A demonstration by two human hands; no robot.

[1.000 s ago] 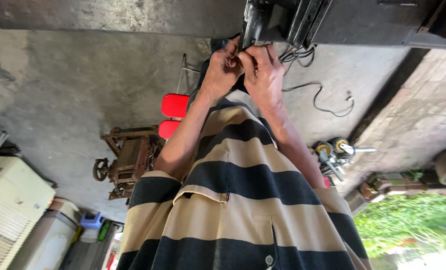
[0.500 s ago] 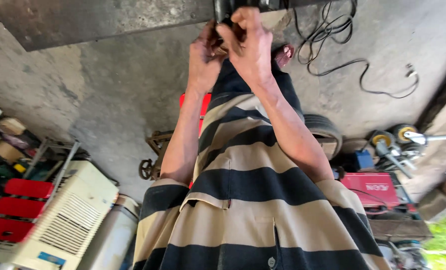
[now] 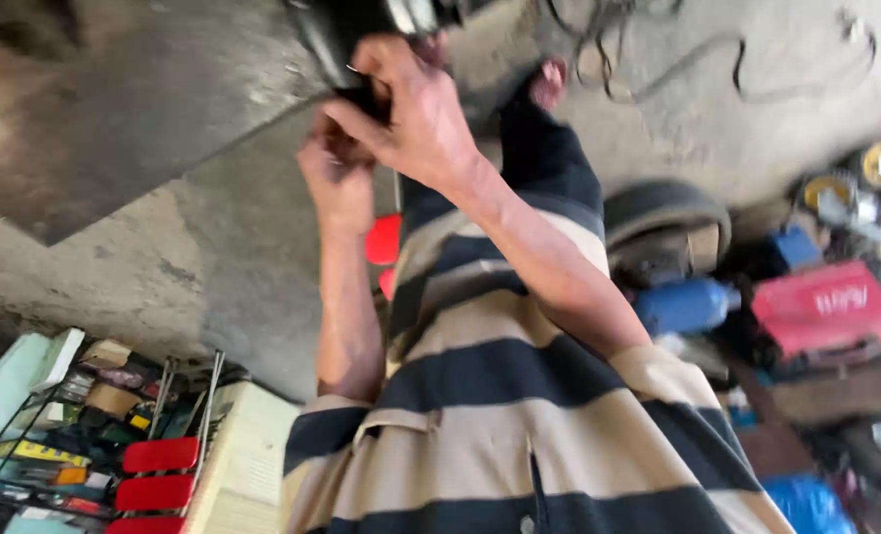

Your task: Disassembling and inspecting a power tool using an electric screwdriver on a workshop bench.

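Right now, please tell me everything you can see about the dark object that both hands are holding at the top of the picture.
The dark object looks black and glossy, with a paler, shiny part at its upper right. It sits at the top edge of the view, partly cut off, so its full shape cannot be told. The right hand grips its lower end from the front; the left hand touches it from below. The picture is blurred, so finer parts are unclear.

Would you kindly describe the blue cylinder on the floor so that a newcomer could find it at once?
Start at the dark tyre lying on the concrete floor to the right of the person's striped shirt. Just below it lies the blue cylinder, on its side beside a red case. It is the only rounded blue thing there.
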